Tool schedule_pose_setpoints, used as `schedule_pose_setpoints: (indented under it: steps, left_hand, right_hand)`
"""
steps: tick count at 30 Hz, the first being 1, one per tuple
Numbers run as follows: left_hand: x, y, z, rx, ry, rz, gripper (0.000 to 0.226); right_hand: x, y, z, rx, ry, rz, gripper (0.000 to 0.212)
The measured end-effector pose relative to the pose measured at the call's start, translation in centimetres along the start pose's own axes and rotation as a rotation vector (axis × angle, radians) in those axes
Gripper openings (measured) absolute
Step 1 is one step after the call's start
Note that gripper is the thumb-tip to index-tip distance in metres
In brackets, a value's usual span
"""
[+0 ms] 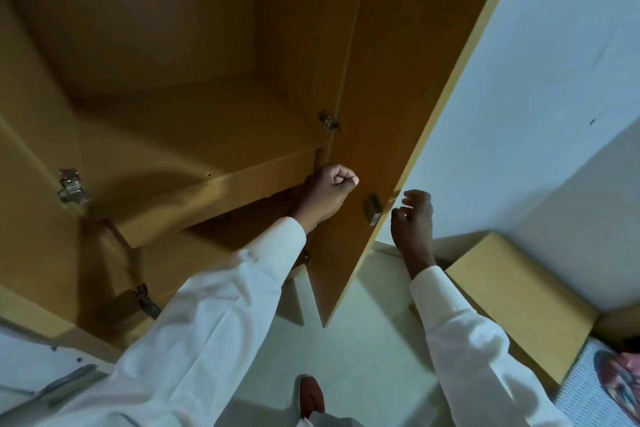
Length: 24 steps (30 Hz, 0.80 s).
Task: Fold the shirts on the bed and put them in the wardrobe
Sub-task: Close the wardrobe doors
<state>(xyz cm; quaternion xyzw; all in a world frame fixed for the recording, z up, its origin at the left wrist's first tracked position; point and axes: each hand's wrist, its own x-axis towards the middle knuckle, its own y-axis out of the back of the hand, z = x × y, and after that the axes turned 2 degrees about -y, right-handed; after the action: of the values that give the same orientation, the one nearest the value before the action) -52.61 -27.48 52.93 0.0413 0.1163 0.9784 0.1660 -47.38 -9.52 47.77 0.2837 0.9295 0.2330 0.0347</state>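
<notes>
While left hand (330,192) fists inside wardrobe (180,87) | right hand (414,218) fingers loosely curled, empty, beside door (374,87)

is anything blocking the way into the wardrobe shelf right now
Nothing visible does. The wardrobe door stands open and the shelf looks bare. The left hand is fisted at the shelf's front edge; the right hand is by the door edge. No shirt shows.

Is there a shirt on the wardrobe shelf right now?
No, the wardrobe shelf shows only bare wood, and neither the left hand nor the right hand holds any shirt.
</notes>
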Motion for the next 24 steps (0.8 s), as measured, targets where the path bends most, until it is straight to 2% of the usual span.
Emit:
schedule_pose_setpoints:
  steps: [2, 5, 8, 12, 14, 16, 18, 24]
  left_hand:
    - [0.1, -0.7, 1.5, 0.082, -0.058, -0.012, 0.026]
    - [0.8, -1.7, 2.4, 0.192, -0.116, -0.003, 0.031]
    - [1.5, -2.4, 2.6, 0.271, -0.141, 0.022, 0.045]
    - [1.9, -3.3, 3.0, 0.355, -0.169, 0.127, 0.073]
    - [2.0, -3.5, 3.1, 0.417, -0.197, 0.225, 0.078]
    - [2.2, -3.5, 3.5, 0.422, -0.196, 0.3, 0.074]
    - [2.4, -3.0, 3.8, 0.35, -0.203, 0.345, 0.065]
    - [2.0, 0.2, 2.5, 0.326, -0.254, 0.455, 0.038]
  right_hand:
    - [0.4, -0.2, -0.1, 0.005, 0.02, -0.026, 0.041]
    - [0.8, -0.5, -0.1, -0.01, 0.057, -0.123, 0.033]
    - [1.0, -0.4, -0.1, -0.036, 0.083, -0.125, 0.032]
    - [2.0, -0.1, 0.4, -0.054, 0.107, -0.229, 0.022]
    - [2.6, 0.1, -0.4, -0.033, 0.153, -0.232, 0.014]
    - [3.4, 0.4, -2.1, -0.025, 0.274, -0.201, 0.021]
    - [4.2, 0.2, -4.0, 0.021, 0.361, -0.223, 0.02]
    - [5.3, -1.1, -6.8, 0.063, 0.457, -0.44, 0.014]
